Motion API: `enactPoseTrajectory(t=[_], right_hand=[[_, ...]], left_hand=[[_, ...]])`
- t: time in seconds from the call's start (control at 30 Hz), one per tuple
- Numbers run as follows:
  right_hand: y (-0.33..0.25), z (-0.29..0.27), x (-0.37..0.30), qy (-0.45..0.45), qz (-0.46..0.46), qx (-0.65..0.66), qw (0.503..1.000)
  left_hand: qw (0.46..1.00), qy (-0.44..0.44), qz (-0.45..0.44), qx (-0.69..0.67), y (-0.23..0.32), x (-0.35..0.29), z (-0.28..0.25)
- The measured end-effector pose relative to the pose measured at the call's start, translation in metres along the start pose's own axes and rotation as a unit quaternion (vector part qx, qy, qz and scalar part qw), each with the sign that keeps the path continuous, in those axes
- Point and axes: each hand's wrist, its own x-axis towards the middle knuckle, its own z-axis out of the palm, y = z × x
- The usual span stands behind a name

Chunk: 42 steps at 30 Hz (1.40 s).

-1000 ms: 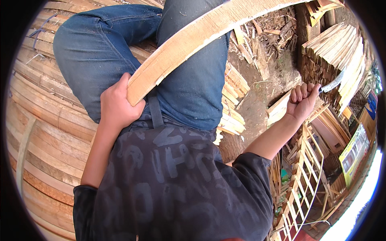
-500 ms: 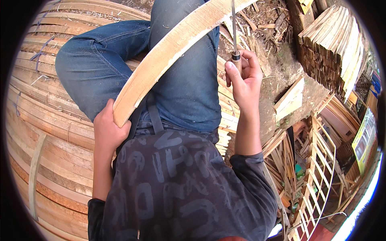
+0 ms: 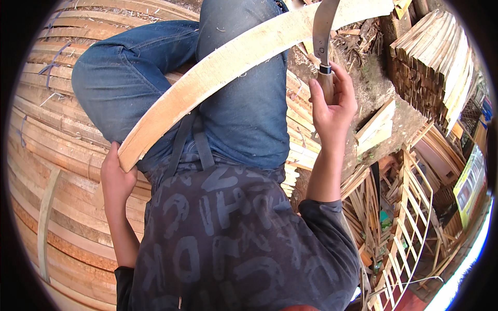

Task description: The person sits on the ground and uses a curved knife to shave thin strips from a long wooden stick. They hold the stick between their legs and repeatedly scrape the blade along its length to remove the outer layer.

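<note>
A long, pale, flat wooden slat (image 3: pixel 218 75) lies across the blue denim-clad legs (image 3: pixel 244 119) of a seated worker, its long axis running from the left hip outward to the upper right, bowed in this wide view. The left hand (image 3: pixel 118 173) is closed around the near end, seemingly to steady it on the thighs. The right hand (image 3: pixel 334 106) curls loosely about the brown wooden handle of a curved steel knife (image 3: pixel 323 33), blade pointing away from the body over the slat; whether they touch cannot be told. Tan wooden strips (image 3: pixel 67 124) lie at left.
</note>
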Motion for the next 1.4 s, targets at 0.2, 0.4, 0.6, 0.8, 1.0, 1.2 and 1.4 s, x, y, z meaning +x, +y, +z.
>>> enactPoseTrajectory(t=[0.2,0.4,0.6,0.8,1.0,1.2,1.4], right_hand=[[-0.014,0.024,-0.019,-0.024,-0.029,-0.043,0.998],[-0.013,0.019,-0.012,0.007,-0.116,-0.221,0.968],[-0.008,0.006,-0.003,0.061,-0.127,-0.281,0.949],[-0.008,0.014,-0.007,0.022,-0.2,-0.282,0.938],[-0.005,0.011,-0.015,0.053,-0.141,-0.272,0.951],[-0.008,0.009,-0.002,0.014,-0.168,-0.247,0.954],[-0.019,0.017,-0.011,-0.004,-0.121,-0.238,0.964]], left_hand=[[1.0,0.007,0.02,-0.019,-0.011,0.003,0.011],[0.996,0.047,0.069,-0.019,-0.019,0.006,0.019],[0.992,0.075,0.096,0.003,-0.025,0.011,0.027],[0.994,0.057,0.092,-0.014,-0.028,0.011,0.025],[0.991,0.076,0.111,-0.012,-0.02,0.016,0.025],[0.994,0.056,0.091,-0.023,-0.023,0.013,0.025],[0.992,0.067,0.104,-0.008,-0.025,0.018,0.025]])
